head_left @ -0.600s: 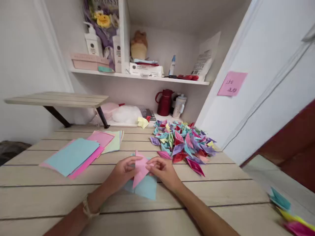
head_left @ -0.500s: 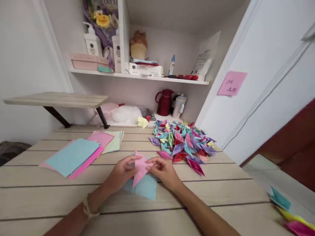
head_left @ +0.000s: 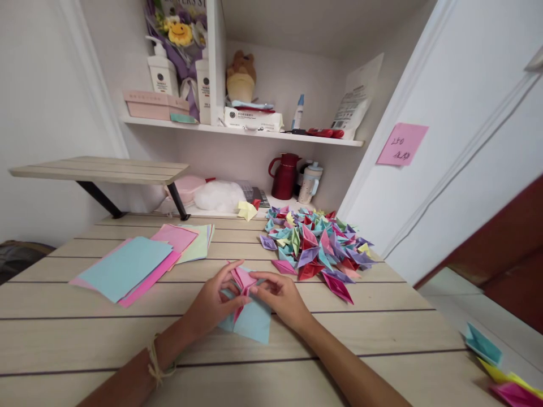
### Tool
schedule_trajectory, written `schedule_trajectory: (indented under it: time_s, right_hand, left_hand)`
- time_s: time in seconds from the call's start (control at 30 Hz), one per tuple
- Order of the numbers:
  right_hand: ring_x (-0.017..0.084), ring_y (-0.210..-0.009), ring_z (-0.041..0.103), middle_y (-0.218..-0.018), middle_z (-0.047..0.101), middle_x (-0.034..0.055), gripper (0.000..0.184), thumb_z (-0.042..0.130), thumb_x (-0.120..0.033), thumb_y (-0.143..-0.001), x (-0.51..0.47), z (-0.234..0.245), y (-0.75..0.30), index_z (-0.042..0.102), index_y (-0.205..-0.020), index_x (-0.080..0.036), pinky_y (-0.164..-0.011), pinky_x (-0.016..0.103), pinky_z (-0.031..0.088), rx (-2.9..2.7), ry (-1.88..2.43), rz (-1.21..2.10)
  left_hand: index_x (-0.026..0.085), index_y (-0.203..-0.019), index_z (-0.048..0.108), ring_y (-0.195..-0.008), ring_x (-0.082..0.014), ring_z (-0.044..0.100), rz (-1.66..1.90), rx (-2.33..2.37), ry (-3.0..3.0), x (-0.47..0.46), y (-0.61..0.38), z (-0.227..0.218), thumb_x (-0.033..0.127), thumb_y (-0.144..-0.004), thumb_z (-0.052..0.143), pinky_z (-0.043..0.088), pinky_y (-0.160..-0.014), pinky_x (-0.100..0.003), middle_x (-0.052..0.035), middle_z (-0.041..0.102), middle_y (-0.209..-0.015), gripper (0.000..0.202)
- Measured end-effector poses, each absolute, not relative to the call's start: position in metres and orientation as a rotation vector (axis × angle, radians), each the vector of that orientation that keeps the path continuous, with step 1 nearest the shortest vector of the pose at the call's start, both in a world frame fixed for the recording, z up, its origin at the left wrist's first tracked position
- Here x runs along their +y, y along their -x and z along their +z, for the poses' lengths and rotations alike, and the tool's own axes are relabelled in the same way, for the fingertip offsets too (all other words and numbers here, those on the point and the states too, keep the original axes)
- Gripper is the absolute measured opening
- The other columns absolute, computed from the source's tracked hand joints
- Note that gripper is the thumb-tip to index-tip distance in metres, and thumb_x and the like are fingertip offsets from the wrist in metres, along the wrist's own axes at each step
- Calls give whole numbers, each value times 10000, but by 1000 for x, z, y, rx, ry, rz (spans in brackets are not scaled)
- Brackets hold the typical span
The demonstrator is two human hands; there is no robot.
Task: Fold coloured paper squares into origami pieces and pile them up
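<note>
My left hand (head_left: pixel 212 302) and my right hand (head_left: pixel 278 294) meet at the middle of the wooden table (head_left: pixel 85 339). Both pinch a small pink paper piece (head_left: pixel 243 281), partly folded, held just above a light blue sheet (head_left: pixel 250 322) that lies flat under them. To the right, close to my right hand, lies a heap of folded paper pieces (head_left: pixel 316 246) in pink, blue, purple, green and red.
A stack of flat coloured sheets (head_left: pixel 136 263) lies to the left. A small raised shelf (head_left: pixel 102 169) stands behind it. A red jug (head_left: pixel 284 176) and a cup (head_left: pixel 309 183) stand at the back. A few folded pieces (head_left: pixel 496 367) lie at the right edge.
The pink paper has been folded narrower between my fingers, and its lower tip is now tucked under my hands. Both hands stay in the same place.
</note>
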State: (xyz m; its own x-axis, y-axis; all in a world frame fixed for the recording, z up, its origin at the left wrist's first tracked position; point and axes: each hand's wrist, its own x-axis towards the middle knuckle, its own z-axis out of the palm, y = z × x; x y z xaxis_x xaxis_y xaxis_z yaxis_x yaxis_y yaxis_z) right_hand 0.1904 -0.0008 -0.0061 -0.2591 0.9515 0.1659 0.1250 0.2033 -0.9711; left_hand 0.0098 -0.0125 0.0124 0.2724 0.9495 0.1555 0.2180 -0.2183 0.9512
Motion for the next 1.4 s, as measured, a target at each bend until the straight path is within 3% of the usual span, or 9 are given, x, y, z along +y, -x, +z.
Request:
schedule_trajectory:
  time_s: [0.27,0.5,0.8,1.03,1.17,1.4]
  right_hand:
    - [152,-653,587,-786,664,31,467,706,-368,-635,-10,4,-183,603,-1048,-177,-586,253,455,-1535,1053,1275]
    - [156,-718,597,-965,652,46,414,694,-347,-653,-9,2,-183,605,-1027,-194,-624,260,474,-1547,1033,1234]
    - [159,-685,608,-864,671,56,435,683,-371,-671,-11,1,-184,593,-1048,-173,-617,265,470,-1535,1009,1300]
    - [170,-742,628,-992,649,92,428,675,-377,-678,-8,1,-184,592,-1044,-171,-684,292,478,-1471,990,1355]
    - [163,-753,617,-1008,641,83,428,675,-388,-672,-7,1,-184,595,-1041,-188,-659,275,480,-1450,975,1365]
    - [71,-525,518,-873,635,35,393,649,-374,-702,-7,-1,-185,586,-1031,-168,-493,192,403,-1461,975,1326]
  left_hand:
    - [222,-1266,385,-613,-123,507,964,1097,-1776,-15,-10,12,306,-574,734,420,-515,-205,31,538,-707,780]
    - [258,-1278,394,-589,-105,461,924,1130,-1813,-16,-11,12,333,-635,680,402,-517,-202,45,508,-711,708]
    - [274,-1379,133,-581,-97,448,945,1014,-1688,-17,-11,12,345,-670,661,390,-512,-196,28,523,-758,887]
    - [277,-1382,-32,-706,-134,524,997,909,-1548,-17,-12,13,308,-742,605,396,-557,-212,-24,557,-836,903]
    - [297,-1376,-56,-645,-114,513,1017,893,-1493,-15,-10,14,300,-744,602,380,-537,-204,-16,551,-828,912]
    - [307,-1375,-37,-560,-67,469,1017,879,-1442,-14,-12,15,291,-753,594,341,-501,-178,27,483,-753,886]
